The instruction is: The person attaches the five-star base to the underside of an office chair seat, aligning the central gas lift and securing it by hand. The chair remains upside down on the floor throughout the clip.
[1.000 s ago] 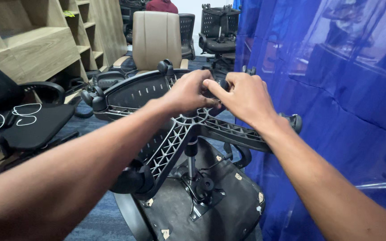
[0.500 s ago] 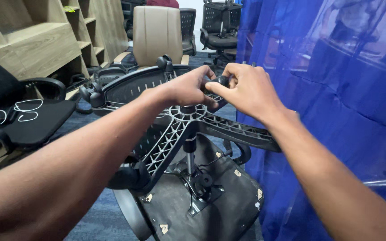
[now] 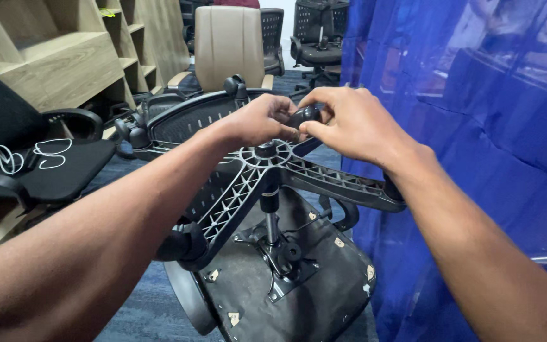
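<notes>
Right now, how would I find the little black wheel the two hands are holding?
Find the upside-down office chair beside the blue curtain; its black star-shaped base sticks up on a pole. Above the star's centre, the left hand and right hand meet around the black caster wheel. The other wheels sit at arm tips; only this one is between fingers.
</notes>
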